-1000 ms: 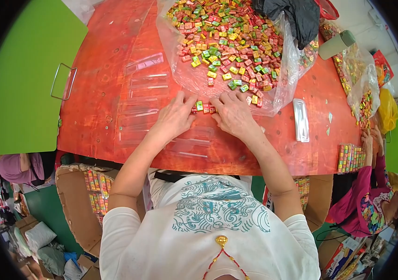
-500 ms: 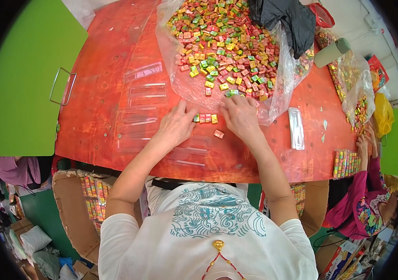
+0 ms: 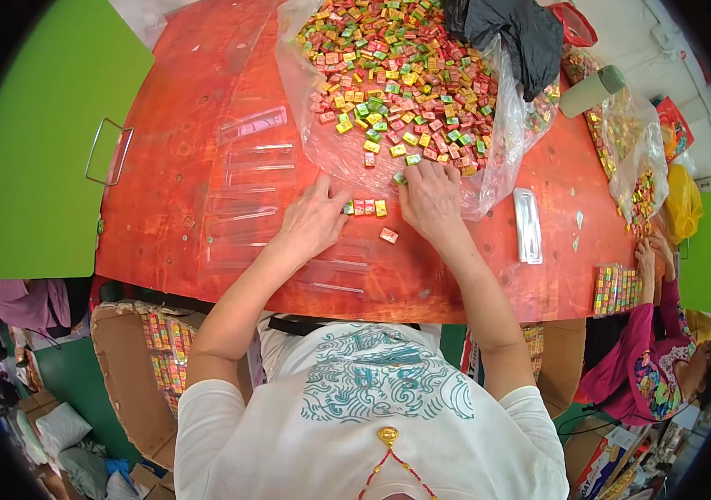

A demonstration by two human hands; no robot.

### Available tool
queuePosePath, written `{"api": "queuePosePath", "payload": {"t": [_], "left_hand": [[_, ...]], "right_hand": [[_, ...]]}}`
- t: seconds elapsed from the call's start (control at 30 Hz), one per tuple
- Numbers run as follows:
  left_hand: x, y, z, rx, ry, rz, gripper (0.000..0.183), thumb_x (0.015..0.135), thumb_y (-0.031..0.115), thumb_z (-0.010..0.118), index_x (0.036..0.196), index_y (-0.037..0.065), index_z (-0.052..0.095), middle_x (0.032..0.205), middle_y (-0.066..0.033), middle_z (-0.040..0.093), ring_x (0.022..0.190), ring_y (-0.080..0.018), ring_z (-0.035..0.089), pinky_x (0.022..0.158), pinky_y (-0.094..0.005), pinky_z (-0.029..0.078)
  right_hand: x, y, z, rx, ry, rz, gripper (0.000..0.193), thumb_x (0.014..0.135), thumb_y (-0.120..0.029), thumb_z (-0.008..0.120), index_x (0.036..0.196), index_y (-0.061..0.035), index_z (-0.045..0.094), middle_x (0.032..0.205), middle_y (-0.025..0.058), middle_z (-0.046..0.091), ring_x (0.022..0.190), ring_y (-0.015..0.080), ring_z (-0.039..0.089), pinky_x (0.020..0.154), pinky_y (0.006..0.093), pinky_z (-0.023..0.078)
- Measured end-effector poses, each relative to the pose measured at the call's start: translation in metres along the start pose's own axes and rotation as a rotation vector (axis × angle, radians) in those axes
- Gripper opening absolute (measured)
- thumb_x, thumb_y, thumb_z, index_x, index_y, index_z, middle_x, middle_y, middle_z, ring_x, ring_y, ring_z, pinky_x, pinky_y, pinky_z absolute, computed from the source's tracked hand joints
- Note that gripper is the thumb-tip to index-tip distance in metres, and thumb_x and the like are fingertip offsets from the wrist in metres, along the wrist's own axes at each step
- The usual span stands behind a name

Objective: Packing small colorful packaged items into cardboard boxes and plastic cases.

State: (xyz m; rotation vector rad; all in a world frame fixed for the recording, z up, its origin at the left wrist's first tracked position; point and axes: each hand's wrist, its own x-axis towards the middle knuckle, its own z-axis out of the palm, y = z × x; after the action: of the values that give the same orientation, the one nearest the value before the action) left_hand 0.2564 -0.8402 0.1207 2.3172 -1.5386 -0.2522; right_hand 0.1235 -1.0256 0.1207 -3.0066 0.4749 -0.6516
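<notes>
On the red table a short row of small wrapped candies [image 3: 364,207] lies side by side, with pink ones between yellow and green ends. My left hand [image 3: 314,217] is closed, its fingertips pressed against the row's left end. To the right of the row, my right hand [image 3: 432,202] has its fingers bent together, with a green wrapped candy [image 3: 400,177] at its thumb and fingertips. A single pink candy [image 3: 389,235] lies just below the row. Beyond both hands a large heap of wrapped candies [image 3: 405,83] spreads over an opened clear plastic bag [image 3: 334,162].
Clear plastic trays [image 3: 259,158] lie left of my hands. A silvery strip-shaped pack [image 3: 528,225] is at the right. A black bag [image 3: 522,42] and a green bottle [image 3: 593,92] stand farther back. At far right, a co-worker's hands [image 3: 647,254] are near packed candies [image 3: 618,290].
My right hand has drawn slightly toward me and a green candy now shows at its fingertips. My left hand stays at the row's left end.
</notes>
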Motion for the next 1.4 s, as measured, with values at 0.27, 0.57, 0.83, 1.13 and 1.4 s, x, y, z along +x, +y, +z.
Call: {"api": "queuePosePath", "payload": {"t": [0.27, 0.57, 0.83, 1.13, 1.4], "left_hand": [[-0.002, 0.001, -0.003, -0.014, 0.008, 0.012, 0.036, 0.083, 0.017, 0.068, 0.117, 0.011, 0.057, 0.104, -0.0142, 0.048, 0.095, -0.0346, 0.06, 0.072, -0.0448, 0.053], [0.0, 0.003, -0.005, 0.0, -0.034, -0.009, 0.039, 0.083, 0.019, 0.069, 0.119, 0.011, 0.056, 0.105, -0.0138, 0.048, 0.098, -0.0338, 0.059, 0.074, -0.0452, 0.053], [0.001, 0.002, -0.002, -0.038, -0.03, 0.011, 0.035, 0.081, 0.017, 0.068, 0.113, 0.009, 0.057, 0.106, -0.0188, 0.048, 0.098, -0.0376, 0.059, 0.075, -0.0472, 0.054], [0.0, 0.0, 0.002, -0.027, 0.004, 0.04, 0.033, 0.08, 0.015, 0.07, 0.111, 0.009, 0.059, 0.104, -0.0178, 0.05, 0.096, -0.0361, 0.06, 0.073, -0.047, 0.054], [-0.003, -0.005, -0.003, -0.036, 0.077, 0.143, 0.034, 0.083, 0.012, 0.068, 0.116, 0.012, 0.06, 0.095, -0.0126, 0.05, 0.092, -0.0319, 0.06, 0.074, -0.0412, 0.052]], "right_hand": [[-0.027, -0.018, -0.015, 0.073, -0.023, -0.006, 0.019, 0.079, -0.024, 0.067, 0.088, -0.0072, 0.063, 0.088, 0.0098, 0.057, 0.087, 0.0279, 0.057, 0.081, 0.0423, 0.04], [-0.014, -0.018, -0.028, 0.123, -0.127, -0.09, 0.032, 0.075, -0.021, 0.071, 0.102, -0.0071, 0.061, 0.092, 0.0104, 0.056, 0.092, 0.0281, 0.057, 0.086, 0.0421, 0.039], [-0.02, -0.012, 0.0, 0.15, -0.156, -0.099, 0.03, 0.078, -0.021, 0.07, 0.103, -0.0079, 0.061, 0.089, 0.0093, 0.057, 0.091, 0.0276, 0.058, 0.084, 0.0407, 0.039], [-0.02, -0.018, 0.006, 0.207, -0.105, -0.135, 0.024, 0.079, -0.021, 0.07, 0.1, -0.0113, 0.062, 0.087, 0.008, 0.058, 0.087, 0.0269, 0.058, 0.08, 0.0403, 0.039], [-0.021, -0.027, -0.002, 0.188, -0.046, -0.111, 0.024, 0.078, -0.017, 0.071, 0.099, -0.009, 0.062, 0.081, 0.0076, 0.055, 0.083, 0.0256, 0.058, 0.08, 0.0406, 0.039]]}}
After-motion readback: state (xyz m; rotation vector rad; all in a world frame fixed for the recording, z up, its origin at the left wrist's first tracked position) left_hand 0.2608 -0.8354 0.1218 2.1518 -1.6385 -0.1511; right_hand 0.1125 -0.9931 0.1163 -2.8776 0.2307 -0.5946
